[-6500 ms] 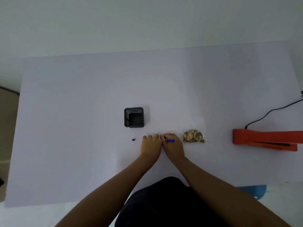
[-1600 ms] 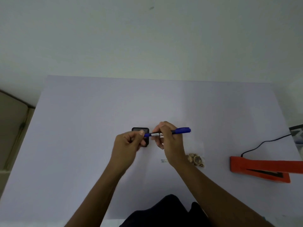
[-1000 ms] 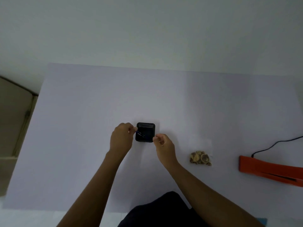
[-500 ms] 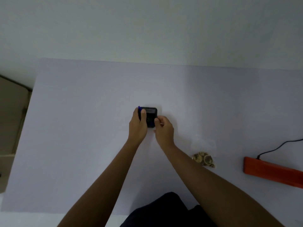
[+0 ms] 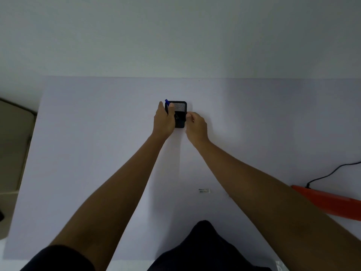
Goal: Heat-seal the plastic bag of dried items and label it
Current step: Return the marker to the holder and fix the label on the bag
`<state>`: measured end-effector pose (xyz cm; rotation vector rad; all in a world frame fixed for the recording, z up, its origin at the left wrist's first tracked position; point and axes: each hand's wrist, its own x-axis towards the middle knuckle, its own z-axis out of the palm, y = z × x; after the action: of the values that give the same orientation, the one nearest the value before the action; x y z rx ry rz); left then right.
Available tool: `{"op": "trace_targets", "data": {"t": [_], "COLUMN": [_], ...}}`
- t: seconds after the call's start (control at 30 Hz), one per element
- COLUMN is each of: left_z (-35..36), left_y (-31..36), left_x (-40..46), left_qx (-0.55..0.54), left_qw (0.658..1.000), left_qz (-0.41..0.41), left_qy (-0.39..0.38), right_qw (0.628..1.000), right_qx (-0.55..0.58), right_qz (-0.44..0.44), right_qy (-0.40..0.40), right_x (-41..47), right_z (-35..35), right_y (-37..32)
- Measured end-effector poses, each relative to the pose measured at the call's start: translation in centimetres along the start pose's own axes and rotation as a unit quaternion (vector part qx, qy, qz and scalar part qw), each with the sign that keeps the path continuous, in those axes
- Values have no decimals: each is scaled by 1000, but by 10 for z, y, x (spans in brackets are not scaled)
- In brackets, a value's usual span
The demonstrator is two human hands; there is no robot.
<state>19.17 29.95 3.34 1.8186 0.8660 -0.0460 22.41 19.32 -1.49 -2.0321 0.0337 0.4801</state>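
Note:
A black mesh pen holder (image 5: 180,109) stands mid-table. My left hand (image 5: 163,123) is at its left side with the thumb over the rim. It pinches a blue pen (image 5: 166,100), whose end sticks up between thumb and index finger at the holder's far left corner. My right hand (image 5: 196,127) has curled fingers against the holder's right wall, gripping its edge. A small white label (image 5: 204,190) with writing lies flat nearer to me, right of centre. The orange heat sealer (image 5: 330,202) lies at the right edge. My right forearm hides the bag of dried items.
The sealer's black cord (image 5: 330,174) runs off the table's right side. A white wall rises behind the table's far edge (image 5: 136,76). A beige surface (image 5: 13,145) lies beyond the left edge. A scrap of clear plastic (image 5: 280,266) shows at the bottom.
Earlier I wrote on the label and capped the pen. Since then both hands reached forward to the holder, and the pen now stands in it. The view tilted, so the bag slipped behind my right arm.

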Motion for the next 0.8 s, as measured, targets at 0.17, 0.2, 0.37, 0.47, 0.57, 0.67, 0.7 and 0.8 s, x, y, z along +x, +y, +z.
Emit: {"op": "trace_targets", "data": {"t": [0.17,0.2,0.37,0.47,0.57,0.67,0.7,0.8], "left_z": [11,18,61,81,95,106,109,114], "left_y": [-23,-34,-100,-133,-147,-146,-145,-143], "left_x": [-49,-64,-140,-169,-184,-189,-189,-188], "left_qx": [87,122,209,238,256,279,287,315], "left_qw": [993,987,971,962,953,946,945,938], "left_qz": [66,84,100,75,73,79,79,84], "left_qy": [53,61,-51,-112,-141,-141,-136,-117], "right_qw": [1000,1000,996,995,993,993,993,994], "right_qx": [14,18,25,5,-10,-13,-9,-5], "right_qz": [17,18,82,102,113,116,115,110], "right_qy": [-4,-4,25,9,16,29,31,26], "right_x": [-41,-55,-135,-171,-196,-213,-216,-220], "right_z": [-26,-34,-72,-80,-83,-85,-86,-88], "right_y": [36,49,115,143,161,172,174,178]}}
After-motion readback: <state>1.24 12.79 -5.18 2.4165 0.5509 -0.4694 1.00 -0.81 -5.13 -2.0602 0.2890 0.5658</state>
